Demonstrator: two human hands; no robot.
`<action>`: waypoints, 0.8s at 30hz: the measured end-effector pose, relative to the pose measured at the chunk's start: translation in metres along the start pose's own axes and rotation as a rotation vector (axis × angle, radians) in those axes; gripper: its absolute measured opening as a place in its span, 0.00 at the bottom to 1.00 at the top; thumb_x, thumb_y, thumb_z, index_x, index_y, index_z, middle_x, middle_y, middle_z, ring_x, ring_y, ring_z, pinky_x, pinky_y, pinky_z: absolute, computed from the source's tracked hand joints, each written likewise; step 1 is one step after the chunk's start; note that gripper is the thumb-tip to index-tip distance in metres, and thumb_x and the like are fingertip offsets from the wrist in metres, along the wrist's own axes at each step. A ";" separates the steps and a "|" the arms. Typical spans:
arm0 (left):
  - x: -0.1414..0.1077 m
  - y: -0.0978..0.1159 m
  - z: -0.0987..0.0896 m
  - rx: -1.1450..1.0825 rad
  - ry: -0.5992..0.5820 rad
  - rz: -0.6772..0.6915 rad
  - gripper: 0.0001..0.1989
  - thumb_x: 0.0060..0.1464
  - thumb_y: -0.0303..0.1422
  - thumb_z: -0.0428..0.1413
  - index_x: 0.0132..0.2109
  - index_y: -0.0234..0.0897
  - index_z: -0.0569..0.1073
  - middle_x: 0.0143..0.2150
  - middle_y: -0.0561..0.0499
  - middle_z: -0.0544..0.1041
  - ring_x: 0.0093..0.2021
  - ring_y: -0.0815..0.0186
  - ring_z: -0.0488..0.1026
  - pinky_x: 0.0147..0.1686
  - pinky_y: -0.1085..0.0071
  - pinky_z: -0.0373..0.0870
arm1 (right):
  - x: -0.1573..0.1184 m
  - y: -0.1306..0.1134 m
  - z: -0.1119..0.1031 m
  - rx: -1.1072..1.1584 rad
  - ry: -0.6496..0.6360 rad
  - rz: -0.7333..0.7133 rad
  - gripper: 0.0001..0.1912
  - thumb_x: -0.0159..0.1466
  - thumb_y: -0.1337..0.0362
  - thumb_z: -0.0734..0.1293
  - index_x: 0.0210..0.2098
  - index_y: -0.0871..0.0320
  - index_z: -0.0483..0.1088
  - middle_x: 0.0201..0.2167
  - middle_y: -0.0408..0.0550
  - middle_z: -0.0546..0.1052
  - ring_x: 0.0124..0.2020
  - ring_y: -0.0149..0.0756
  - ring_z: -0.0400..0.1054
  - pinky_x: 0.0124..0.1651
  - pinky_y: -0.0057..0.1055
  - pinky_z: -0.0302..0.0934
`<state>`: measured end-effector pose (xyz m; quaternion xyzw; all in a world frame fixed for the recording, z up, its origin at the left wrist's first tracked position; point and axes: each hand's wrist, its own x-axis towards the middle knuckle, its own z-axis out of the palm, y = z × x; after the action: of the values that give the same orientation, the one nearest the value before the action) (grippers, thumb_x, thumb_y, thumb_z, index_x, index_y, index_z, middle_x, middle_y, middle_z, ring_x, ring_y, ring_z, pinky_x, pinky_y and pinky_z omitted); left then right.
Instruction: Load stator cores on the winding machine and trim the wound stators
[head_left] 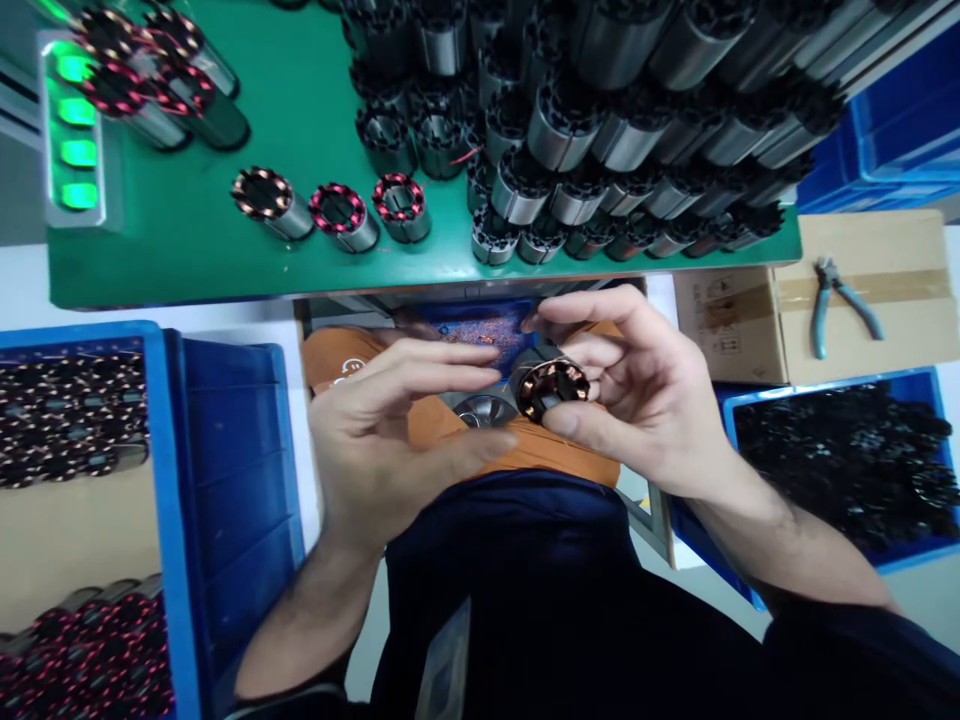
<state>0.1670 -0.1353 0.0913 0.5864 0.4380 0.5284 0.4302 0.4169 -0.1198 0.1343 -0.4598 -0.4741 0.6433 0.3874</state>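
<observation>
In my right hand [637, 385] I hold a metal cylinder with copper windings [551, 385], its ringed end tilted toward me and my thumb at its lower rim. My left hand [412, 420] is just left of it, fingers apart, holding nothing. Both hands are over my lap, below the front edge of the green table [300, 270]. Near that edge stand a copper-wound cylinder [274, 205] and two red-wound ones, the nearer to it being a red-wound cylinder [345, 218].
Rows of dark-topped cylinders [562, 130] fill the table's right part. Pliers [844, 300] lie on a cardboard box [900, 345]. A blue bin [169, 500] of wound cylinders is at left, a blue bin [941, 400] of black parts at right. Green lights [77, 153] glow upper left.
</observation>
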 end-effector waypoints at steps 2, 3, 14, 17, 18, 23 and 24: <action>0.001 0.003 0.008 -0.035 -0.016 -0.049 0.04 0.74 0.42 0.78 0.53 0.58 0.94 0.60 0.52 0.92 0.62 0.54 0.91 0.59 0.55 0.92 | 0.000 0.006 0.000 0.026 -0.018 -0.034 0.38 0.63 0.58 0.95 0.66 0.44 0.81 0.48 0.43 0.89 0.48 0.43 0.88 0.48 0.34 0.84; 0.001 0.001 0.011 -0.068 -0.039 -0.092 0.01 0.76 0.41 0.76 0.51 0.56 0.93 0.60 0.51 0.92 0.62 0.56 0.90 0.57 0.58 0.91 | 0.000 0.008 -0.001 0.044 -0.040 -0.047 0.37 0.64 0.60 0.95 0.67 0.44 0.81 0.48 0.43 0.89 0.48 0.42 0.88 0.49 0.33 0.84; 0.003 -0.003 0.011 -0.163 -0.128 -0.168 0.05 0.74 0.37 0.77 0.53 0.53 0.93 0.53 0.50 0.93 0.54 0.59 0.91 0.50 0.66 0.90 | -0.003 0.016 -0.009 0.052 -0.147 0.008 0.41 0.66 0.57 0.93 0.71 0.48 0.76 0.42 0.40 0.86 0.41 0.35 0.84 0.44 0.28 0.78; 0.001 -0.005 0.014 -0.103 -0.154 -0.164 0.05 0.80 0.37 0.70 0.50 0.47 0.90 0.52 0.47 0.90 0.54 0.58 0.88 0.50 0.65 0.89 | -0.003 0.020 -0.010 0.057 -0.160 0.003 0.42 0.66 0.57 0.93 0.72 0.49 0.76 0.44 0.41 0.87 0.43 0.35 0.85 0.46 0.28 0.79; 0.001 -0.009 0.014 -0.100 -0.165 -0.191 0.07 0.81 0.40 0.69 0.49 0.45 0.88 0.52 0.45 0.89 0.53 0.58 0.88 0.50 0.64 0.88 | -0.004 0.021 -0.011 0.063 -0.171 0.002 0.42 0.66 0.56 0.93 0.73 0.48 0.76 0.45 0.42 0.88 0.42 0.36 0.85 0.46 0.29 0.79; 0.004 -0.029 0.000 -0.029 -0.100 -0.262 0.22 0.77 0.58 0.70 0.47 0.45 0.83 0.47 0.46 0.90 0.46 0.56 0.89 0.47 0.60 0.91 | -0.009 0.016 -0.014 0.046 -0.178 0.010 0.47 0.67 0.51 0.92 0.79 0.44 0.75 0.47 0.44 0.89 0.40 0.40 0.85 0.45 0.34 0.82; 0.004 -0.027 -0.005 -0.001 -0.092 -0.204 0.21 0.74 0.58 0.73 0.50 0.47 0.83 0.51 0.47 0.91 0.51 0.53 0.91 0.53 0.55 0.93 | -0.008 0.014 -0.014 0.019 -0.168 0.023 0.48 0.66 0.52 0.93 0.79 0.45 0.75 0.45 0.44 0.88 0.41 0.40 0.85 0.45 0.34 0.82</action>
<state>0.1608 -0.1243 0.0664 0.5619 0.4751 0.4547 0.5018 0.4312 -0.1278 0.1208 -0.4061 -0.4934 0.6884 0.3431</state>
